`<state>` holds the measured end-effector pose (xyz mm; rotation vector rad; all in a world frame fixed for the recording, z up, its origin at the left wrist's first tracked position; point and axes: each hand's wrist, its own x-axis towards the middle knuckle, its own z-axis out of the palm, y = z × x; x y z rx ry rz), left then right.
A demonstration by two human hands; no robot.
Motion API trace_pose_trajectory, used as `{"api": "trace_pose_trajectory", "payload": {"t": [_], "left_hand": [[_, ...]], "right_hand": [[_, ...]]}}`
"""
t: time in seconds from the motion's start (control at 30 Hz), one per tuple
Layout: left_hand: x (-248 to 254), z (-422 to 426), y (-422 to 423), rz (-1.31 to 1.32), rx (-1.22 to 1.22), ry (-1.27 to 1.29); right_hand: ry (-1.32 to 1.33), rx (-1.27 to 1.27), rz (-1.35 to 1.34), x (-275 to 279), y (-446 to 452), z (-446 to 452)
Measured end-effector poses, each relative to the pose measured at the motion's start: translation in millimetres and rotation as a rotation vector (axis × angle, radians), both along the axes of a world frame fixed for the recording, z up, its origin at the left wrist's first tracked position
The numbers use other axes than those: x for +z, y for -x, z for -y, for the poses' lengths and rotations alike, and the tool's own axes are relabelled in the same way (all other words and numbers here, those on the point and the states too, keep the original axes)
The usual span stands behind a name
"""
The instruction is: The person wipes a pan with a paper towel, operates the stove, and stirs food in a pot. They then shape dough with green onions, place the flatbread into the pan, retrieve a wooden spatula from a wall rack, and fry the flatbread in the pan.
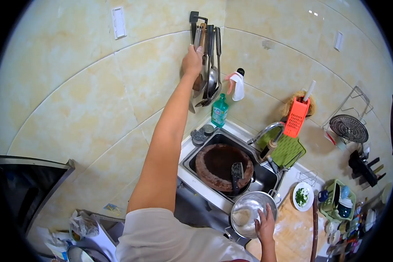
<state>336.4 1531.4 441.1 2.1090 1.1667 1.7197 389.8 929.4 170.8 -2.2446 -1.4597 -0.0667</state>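
Observation:
My left hand (192, 61) is raised to the wall rack, its fingers closed around the handle of one of several hanging cooking utensils (212, 78). The fingers hide which handle it is. Ladles and spatulas with black, metal and wooden handles hang close together there. Low in the view, my right hand (265, 223) reaches over the rim of a two-handled metal pot (249, 201), fingers spread inside it. A pale lump of dough (241, 217) lies in the pot, with white flour on the inner wall.
A round brown slab (201, 168) with a black-handled brush (236, 171) sits in the sink (266, 177) under the faucet (270, 126). Right of the pot lies a floury wooden board (288, 231), with a rolling pin (315, 227) and a bowl of chopped greens (308, 188). A green bottle (219, 111) stands behind the sink.

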Motion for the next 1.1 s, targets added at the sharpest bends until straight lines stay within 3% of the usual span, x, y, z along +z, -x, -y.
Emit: {"api": "trace_pose_trajectory", "payload": {"t": [0.17, 0.5, 0.7, 0.97, 1.07, 1.1], "left_hand": [[7, 5, 1, -0.062, 0.104, -0.102], [21, 21, 5, -0.054, 0.070, 0.016], [14, 17, -6, 0.097, 0.024, 0.057], [24, 26, 5, 0.130, -0.170, 0.155], [20, 10, 2, 0.155, -0.250, 0.139], [18, 4, 1, 0.161, -0.259, 0.123]], "right_hand": [[0.029, 0.030, 0.008, 7, -2, -7], [-0.075, 0.277, -0.016, 69, -5, -80], [-0.280, 0.498, -0.179, 131, -6, -179], [-0.604, 0.487, -0.184, 206, -33, -371], [-0.515, 0.422, -0.571, 225, -25, -419], [-0.553, 0.406, -0.512, 223, -21, -435]]}}
